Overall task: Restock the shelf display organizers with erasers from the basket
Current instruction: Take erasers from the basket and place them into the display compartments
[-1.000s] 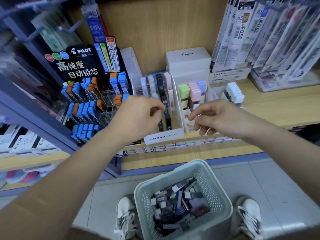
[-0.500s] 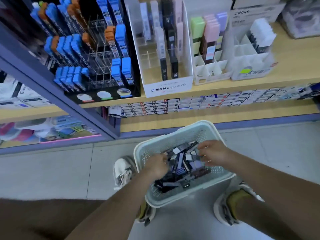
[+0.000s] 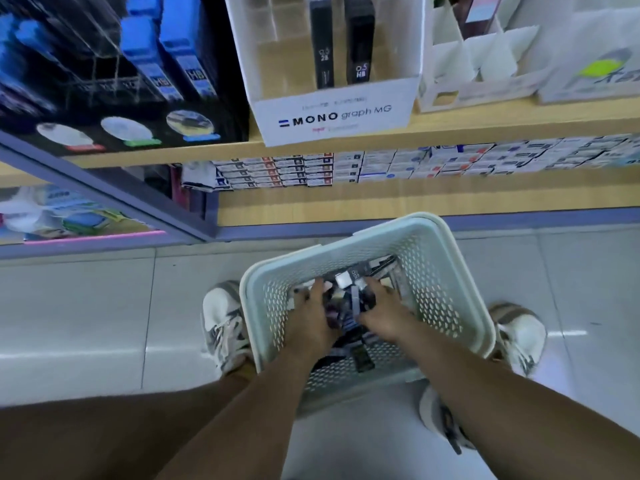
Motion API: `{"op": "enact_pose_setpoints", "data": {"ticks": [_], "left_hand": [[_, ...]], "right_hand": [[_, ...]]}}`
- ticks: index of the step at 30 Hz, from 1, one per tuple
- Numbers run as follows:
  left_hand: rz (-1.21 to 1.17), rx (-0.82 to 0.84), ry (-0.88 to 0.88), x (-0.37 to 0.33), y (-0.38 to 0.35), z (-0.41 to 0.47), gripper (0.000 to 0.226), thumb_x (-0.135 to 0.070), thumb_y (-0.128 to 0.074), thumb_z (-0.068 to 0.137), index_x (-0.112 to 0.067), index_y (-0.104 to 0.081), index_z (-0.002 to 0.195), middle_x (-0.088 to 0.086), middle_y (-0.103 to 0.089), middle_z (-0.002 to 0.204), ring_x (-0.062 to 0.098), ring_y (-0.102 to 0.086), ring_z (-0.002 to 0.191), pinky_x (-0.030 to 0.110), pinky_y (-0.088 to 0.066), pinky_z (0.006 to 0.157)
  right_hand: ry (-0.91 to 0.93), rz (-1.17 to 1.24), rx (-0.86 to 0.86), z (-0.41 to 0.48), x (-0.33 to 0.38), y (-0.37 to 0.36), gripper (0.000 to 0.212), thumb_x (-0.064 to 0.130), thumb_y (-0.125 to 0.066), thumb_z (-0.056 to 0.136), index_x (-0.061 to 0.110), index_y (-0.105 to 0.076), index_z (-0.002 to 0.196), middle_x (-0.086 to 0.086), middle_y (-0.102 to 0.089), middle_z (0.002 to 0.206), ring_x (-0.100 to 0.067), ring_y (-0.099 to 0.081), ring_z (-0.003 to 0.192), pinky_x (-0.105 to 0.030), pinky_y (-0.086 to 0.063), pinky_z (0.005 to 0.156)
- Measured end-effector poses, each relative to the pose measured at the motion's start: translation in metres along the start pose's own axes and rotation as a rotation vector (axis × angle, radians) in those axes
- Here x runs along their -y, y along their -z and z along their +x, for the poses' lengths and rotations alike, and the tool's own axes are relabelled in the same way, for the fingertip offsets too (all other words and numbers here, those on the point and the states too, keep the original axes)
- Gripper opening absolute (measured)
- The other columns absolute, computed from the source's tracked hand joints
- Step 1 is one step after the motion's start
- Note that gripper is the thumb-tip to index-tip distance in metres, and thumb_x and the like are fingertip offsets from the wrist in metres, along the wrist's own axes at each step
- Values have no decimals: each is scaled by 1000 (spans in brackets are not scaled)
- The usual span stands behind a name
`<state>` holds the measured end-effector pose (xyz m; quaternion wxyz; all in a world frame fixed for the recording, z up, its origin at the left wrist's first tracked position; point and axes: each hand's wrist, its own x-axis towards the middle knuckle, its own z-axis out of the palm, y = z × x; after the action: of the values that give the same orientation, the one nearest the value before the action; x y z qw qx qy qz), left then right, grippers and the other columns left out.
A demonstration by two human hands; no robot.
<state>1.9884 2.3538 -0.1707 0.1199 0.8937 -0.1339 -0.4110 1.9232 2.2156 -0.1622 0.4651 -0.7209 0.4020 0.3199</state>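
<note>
A pale green perforated basket (image 3: 460,271) stands on the floor between my feet, holding several dark-sleeved erasers (image 3: 363,362) with white ends. Both hands are down inside it. My left hand (image 3: 311,317) digs curled fingers into the left of the pile. Close beside it, my right hand (image 3: 386,313) closes fingers and thumb round a few erasers in the middle. On the shelf above at the top right stands the white divided organizer (image 3: 485,53), its front cells bare. What lies under my palms is hidden.
A white MONO graph MG box (image 3: 332,112) with black lead cases and a black display of blue cases (image 3: 145,57) stand on the wooden shelf (image 3: 346,147). Small boxes (image 3: 311,168) line the lower shelf. My shoes (image 3: 221,323) flank the basket on grey tiles.
A second ago both hands were up at the shelf organizers; they dropped into the basket and have now drawn together over the eraser pile. My view has tilted down and moved closer.
</note>
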Motion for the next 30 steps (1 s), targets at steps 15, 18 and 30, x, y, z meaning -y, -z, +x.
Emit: {"op": "enact_pose_setpoints", "data": {"ticks": [15, 18, 30], "left_hand": [[-512, -31, -26, -15, 36, -9, 43, -40, -70, 83, -13, -55, 113, 0, -66, 98, 14, -64, 77, 25, -52, 67], [-641, -3, 10, -14, 45, -14, 39, -41, -75, 79, -16, -62, 105, 6, -68, 113, 17, -67, 88, 33, -55, 83], [-976, 162, 129, -36, 67, -44, 115, -53, -85, 48, -18, -32, 144, 4, -68, 108, 7, -50, 47, 22, -40, 44]], "right_hand": [[-97, 691, 72, -17, 6, 27, 18, 13, -61, 95, 15, -53, 111, -5, -61, 81, -13, -53, 62, -23, -41, 54], [-94, 742, 43, -25, 5, 41, 8, 13, -62, 94, 11, -59, 100, -7, -60, 83, -14, -51, 65, -24, -43, 53], [71, 735, 491, -63, 10, 64, 45, 0, -71, 80, 5, -60, 123, -10, -72, 92, -22, -67, 81, -35, -55, 74]]}}
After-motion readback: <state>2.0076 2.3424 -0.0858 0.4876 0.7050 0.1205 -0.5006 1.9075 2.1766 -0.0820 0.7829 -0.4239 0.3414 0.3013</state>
